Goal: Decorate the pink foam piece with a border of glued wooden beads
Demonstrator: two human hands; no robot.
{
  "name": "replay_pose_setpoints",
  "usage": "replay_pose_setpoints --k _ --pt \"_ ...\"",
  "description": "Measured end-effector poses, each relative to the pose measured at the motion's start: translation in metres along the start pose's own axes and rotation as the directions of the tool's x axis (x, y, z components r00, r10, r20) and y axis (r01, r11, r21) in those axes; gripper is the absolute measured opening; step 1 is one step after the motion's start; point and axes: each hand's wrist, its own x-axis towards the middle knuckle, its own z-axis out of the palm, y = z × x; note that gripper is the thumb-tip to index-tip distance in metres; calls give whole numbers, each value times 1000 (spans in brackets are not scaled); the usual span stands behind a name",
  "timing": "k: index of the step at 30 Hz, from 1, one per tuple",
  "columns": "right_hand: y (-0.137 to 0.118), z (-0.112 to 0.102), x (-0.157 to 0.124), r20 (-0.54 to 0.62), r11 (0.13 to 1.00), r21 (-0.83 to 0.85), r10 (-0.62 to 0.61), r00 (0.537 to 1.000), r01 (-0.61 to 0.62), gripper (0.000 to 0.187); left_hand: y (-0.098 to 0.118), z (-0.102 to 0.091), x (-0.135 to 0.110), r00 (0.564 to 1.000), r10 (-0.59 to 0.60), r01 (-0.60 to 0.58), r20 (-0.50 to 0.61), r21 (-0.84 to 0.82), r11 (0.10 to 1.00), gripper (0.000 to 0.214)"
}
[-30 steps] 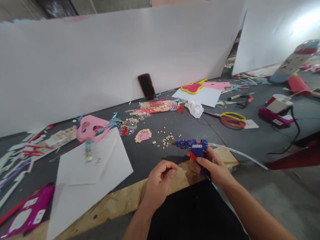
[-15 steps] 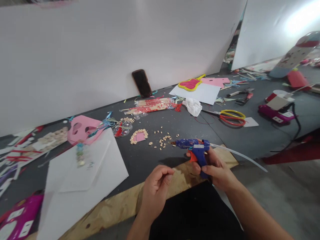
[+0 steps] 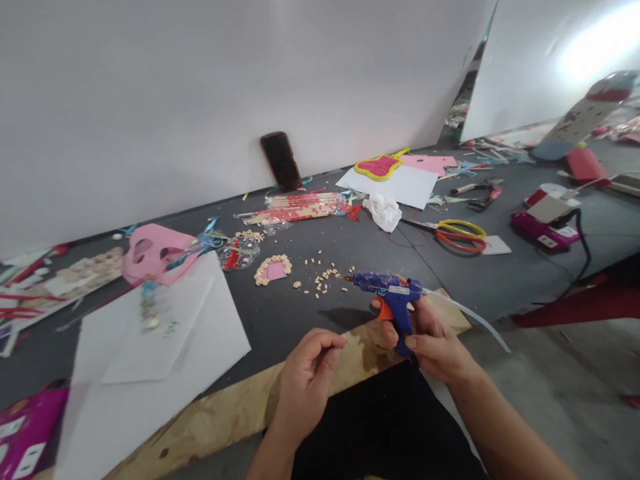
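My right hand [image 3: 433,337] is wrapped round the handle of a blue hot glue gun [image 3: 395,293] with an orange trigger. A clear glue stick [image 3: 473,315] trails from its back, and its nozzle points left, above loose beige beads [image 3: 325,275]. Near the table's front edge, my left hand [image 3: 310,377] is closed, thumb and forefinger brought together; whatever they may hold is too small to make out. Beyond it lies a small pink piece [image 3: 276,270] with beige beads [image 3: 261,268] set around much of its edge.
White sheets [image 3: 220,333] and a pink cutout [image 3: 155,250] lie left. Behind are packaged sticks [image 3: 295,210], a leaning phone [image 3: 281,160] and crumpled tissue [image 3: 383,212]. Scissors [image 3: 460,237], pliers [image 3: 480,193] and a purple power strip [image 3: 543,230] lie right.
The view has shifted slightly, so things on the table appear a little further left. Both hands stay nearly in place, and the glue gun remains in my right hand.
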Motion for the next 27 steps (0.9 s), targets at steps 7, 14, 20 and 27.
replay_pose_setpoints --k 7,14,20,27 --pt "8 -6 0 33 997 71 -35 999 32 90 0 0 0 1000 17 -17 7 -7 1000 14" --pt "6 -3 0 20 990 140 -25 999 22 93 1 -1 1 1000 27 -26 14 -18 999 14" --pt "6 -4 0 66 993 115 10 998 -18 92 1 -1 0 999 30 -30 12 -8 1000 14" --pt "4 1 -2 -34 996 89 19 999 -16 84 2 -1 2 999 40 -40 -2 -7 999 14"
